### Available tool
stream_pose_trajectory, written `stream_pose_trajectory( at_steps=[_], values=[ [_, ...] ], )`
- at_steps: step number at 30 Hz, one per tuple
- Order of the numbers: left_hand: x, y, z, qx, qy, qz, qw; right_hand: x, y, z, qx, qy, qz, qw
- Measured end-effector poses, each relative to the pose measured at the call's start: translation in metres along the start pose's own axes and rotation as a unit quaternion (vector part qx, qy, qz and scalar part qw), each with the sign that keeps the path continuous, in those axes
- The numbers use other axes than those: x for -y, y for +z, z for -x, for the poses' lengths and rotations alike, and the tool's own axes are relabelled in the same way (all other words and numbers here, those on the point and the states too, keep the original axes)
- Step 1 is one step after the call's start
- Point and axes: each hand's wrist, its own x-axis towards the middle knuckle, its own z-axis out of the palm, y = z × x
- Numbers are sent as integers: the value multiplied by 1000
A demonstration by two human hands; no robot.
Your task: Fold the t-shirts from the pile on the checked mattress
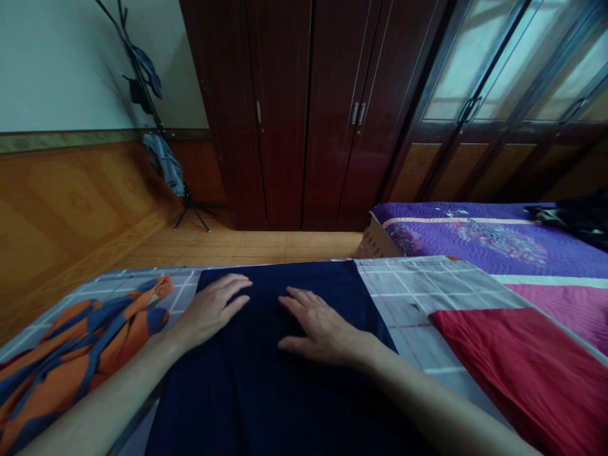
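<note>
A dark navy piece of cloth point(266, 392) lies spread out in front of me, its far edge straight and its near part running out of the picture. My left hand point(213, 308) is over its left side, fingers stretched out and holding nothing. Over the right half is my right hand point(320, 326), fingers extended and thumb apart, also without anything in it. Whether either palm presses on the cloth or hovers just above it, I cannot tell. The kind of garment or fabric does not show.
A crumpled orange and blue cloth point(123, 342) lies at left on the grey checked sheet point(408, 285). To the right is a flat red cloth point(527, 367). Beyond stand a purple-covered bed point(451, 228), a dark red wardrobe point(285, 126) and a coat stand point(154, 117).
</note>
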Motion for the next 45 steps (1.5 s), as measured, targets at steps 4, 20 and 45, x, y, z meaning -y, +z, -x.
stream_pose_trajectory(
  at_steps=[4,20,45],
  values=[
    [-4,16,5,121,29,5,992,-32,5,1,-6,43,36,998],
    [26,16,4,110,-70,-78,988,-71,12,-2,-74,148,148,975],
    [-51,-15,135,115,-103,-78,985,-98,16,-6,-116,145,210,960]
  ],
)
